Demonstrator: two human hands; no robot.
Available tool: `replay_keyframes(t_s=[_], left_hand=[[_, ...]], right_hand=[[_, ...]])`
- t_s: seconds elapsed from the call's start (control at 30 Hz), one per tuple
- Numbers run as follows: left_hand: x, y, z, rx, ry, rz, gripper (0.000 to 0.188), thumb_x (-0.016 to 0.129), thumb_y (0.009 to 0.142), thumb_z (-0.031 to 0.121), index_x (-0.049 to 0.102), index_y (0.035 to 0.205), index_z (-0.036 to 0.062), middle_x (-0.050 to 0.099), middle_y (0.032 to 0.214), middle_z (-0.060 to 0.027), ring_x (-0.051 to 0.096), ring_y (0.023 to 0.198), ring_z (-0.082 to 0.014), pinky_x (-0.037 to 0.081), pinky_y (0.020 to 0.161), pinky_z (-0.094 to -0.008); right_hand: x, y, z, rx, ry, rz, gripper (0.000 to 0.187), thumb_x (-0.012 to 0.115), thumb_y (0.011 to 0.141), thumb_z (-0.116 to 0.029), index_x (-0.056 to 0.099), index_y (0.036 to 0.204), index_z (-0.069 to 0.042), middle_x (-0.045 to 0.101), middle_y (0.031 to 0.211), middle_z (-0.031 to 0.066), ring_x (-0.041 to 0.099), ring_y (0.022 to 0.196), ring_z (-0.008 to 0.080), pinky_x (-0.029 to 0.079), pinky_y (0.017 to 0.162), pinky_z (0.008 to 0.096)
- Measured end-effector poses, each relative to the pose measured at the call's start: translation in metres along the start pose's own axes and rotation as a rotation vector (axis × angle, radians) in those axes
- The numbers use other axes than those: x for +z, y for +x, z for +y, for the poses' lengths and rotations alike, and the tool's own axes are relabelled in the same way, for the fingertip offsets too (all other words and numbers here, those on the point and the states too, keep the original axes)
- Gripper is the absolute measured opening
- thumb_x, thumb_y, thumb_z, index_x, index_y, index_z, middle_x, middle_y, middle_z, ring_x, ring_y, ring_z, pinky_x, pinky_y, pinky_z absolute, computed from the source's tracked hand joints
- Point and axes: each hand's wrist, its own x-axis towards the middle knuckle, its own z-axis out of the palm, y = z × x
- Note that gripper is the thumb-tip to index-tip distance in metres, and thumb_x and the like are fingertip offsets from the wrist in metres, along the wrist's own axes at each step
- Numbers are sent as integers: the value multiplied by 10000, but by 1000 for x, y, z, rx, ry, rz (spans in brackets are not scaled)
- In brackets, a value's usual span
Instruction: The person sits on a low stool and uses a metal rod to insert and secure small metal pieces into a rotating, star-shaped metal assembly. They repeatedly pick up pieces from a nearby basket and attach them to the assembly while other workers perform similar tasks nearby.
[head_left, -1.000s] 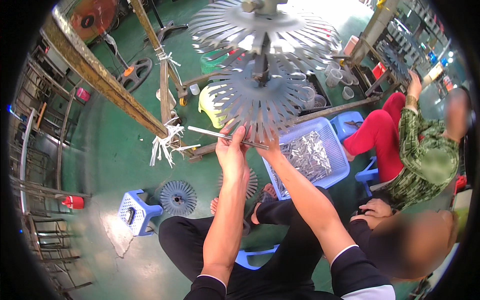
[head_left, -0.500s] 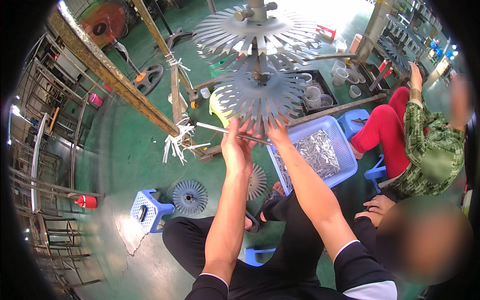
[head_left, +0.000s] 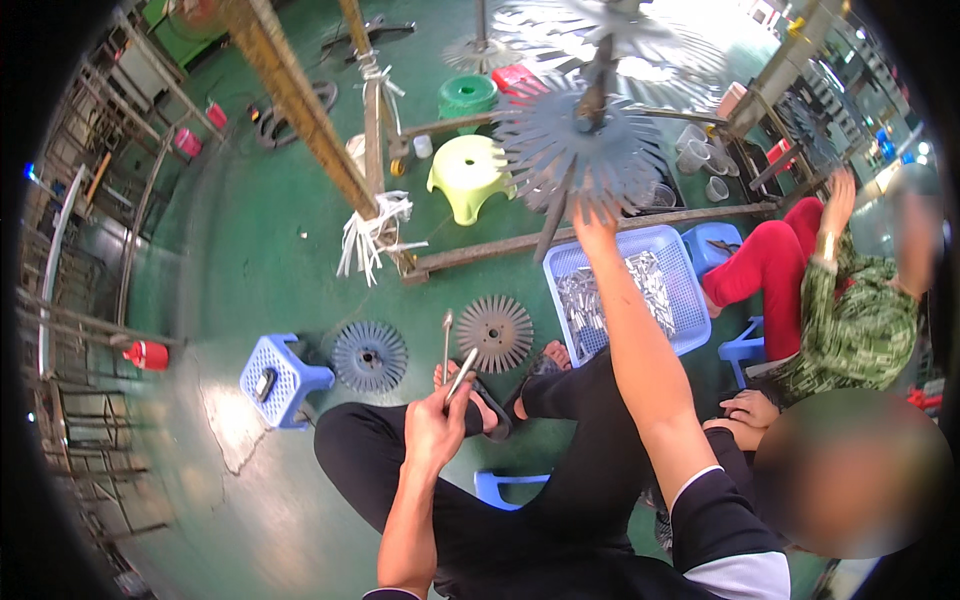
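My left hand (head_left: pixel 432 435) is closed round a slim metal rod (head_left: pixel 462 374), held low over my left thigh. Just beyond it shows a thin metal tool with a rounded head (head_left: pixel 446 345); whether it lies on the floor or is held, I cannot tell. Raised ahead, my right hand (head_left: pixel 597 232) grips the near edge of a slotted metal disc (head_left: pixel 575 140), its fingertips partly hidden among the blades. This disc sits on a vertical shaft (head_left: pixel 600 85), under a larger, blurred disc (head_left: pixel 655 45). A dark bar (head_left: pixel 552 228) slants down beside my right hand.
A blue basket (head_left: pixel 697 300) of small metal pieces stands below my right forearm. Two slotted discs (head_left: pixel 368 357) lie on the floor near a blue stool (head_left: pixel 285 372). A rusty frame (head_left: pixel 300 100) and yellow stool (head_left: pixel 468 170) are ahead. Co-workers sit at right, one in red trousers (head_left: pixel 770 255).
My left hand has left the disc and come down toward my lap with the rod. My right hand stays at the disc's edge. The view has shifted, with the discs appearing farther right.
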Motion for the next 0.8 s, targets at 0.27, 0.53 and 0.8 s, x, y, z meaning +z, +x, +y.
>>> replay_keyframes(t_s=[0.27, 0.53, 0.8], left_hand=[[-11, -31, -50, -228, -303, 424, 263, 532, 928, 158, 632, 1077, -35, 464, 604, 40, 358, 585, -28, 309, 511, -195], [-5, -34, -73, -302, -697, 331, 296, 514, 947, 186, 623, 1072, -60, 360, 577, 100, 279, 488, 6, 201, 444, -178], [-15, -26, -51, -325, -1144, 261, 372, 468, 963, 230, 519, 1207, -46, 223, 510, 91, 189, 403, -18, 157, 394, -204]], right_hand=[[-5, 3, -2, -122, -136, -124, 305, 628, 694, -23, 639, 997, -51, 611, 1067, 108, 580, 1009, 285, 454, 881, 478], [-4, 36, 0, -20, 43, -122, 344, 592, 741, -10, 598, 1081, -65, 569, 1172, 106, 535, 1092, 301, 401, 967, 422], [8, 28, 8, 837, 1057, -371, 247, 587, 825, -76, 588, 1072, -89, 549, 1180, 60, 505, 1095, 228, 380, 982, 351]])
